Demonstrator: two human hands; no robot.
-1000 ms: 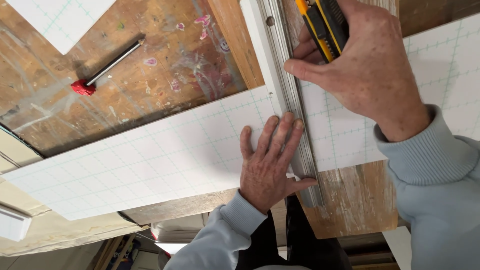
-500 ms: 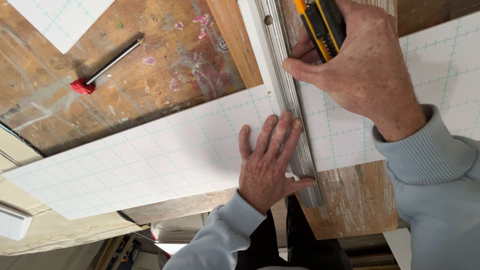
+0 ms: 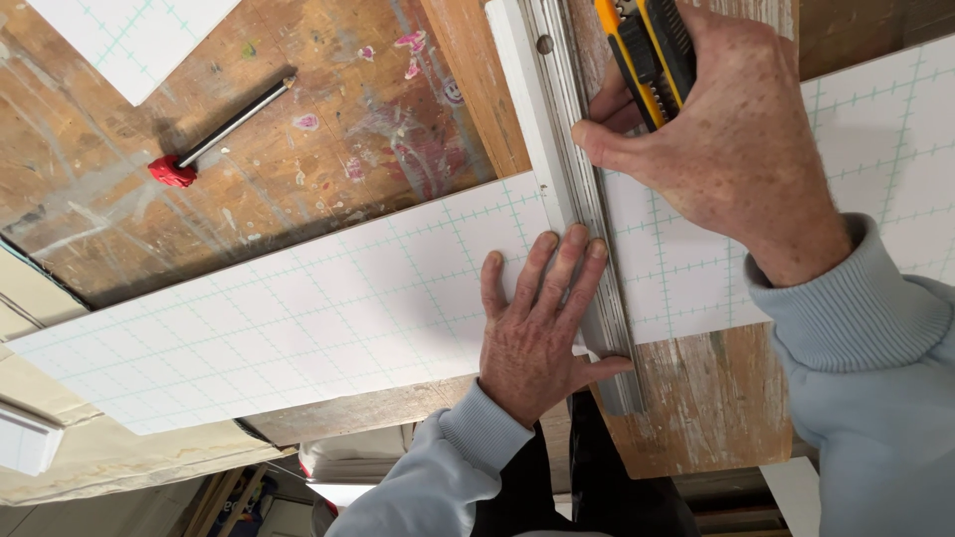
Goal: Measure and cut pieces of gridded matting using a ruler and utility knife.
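Note:
A long white board [image 3: 298, 318] printed with a pale green grid lies across a paint-stained wooden workbench [image 3: 338, 119]. A metal straightedge [image 3: 577, 179] crosses the board. My left hand [image 3: 537, 318] presses flat on the board, fingertips against the straightedge. My right hand [image 3: 726, 139] grips a yellow and black utility knife [image 3: 647, 50], held against the straightedge's right side at the board's far edge. The blade tip is hidden by my hand.
A pencil with a red cap [image 3: 219, 134] lies on the bench at the upper left. Another white gridded sheet [image 3: 129, 35] shows at the top left corner. The bench's near edge [image 3: 398, 408] runs below the board.
My right hand with the knife has shifted slightly along the straightedge. My left hand stays pressed in place.

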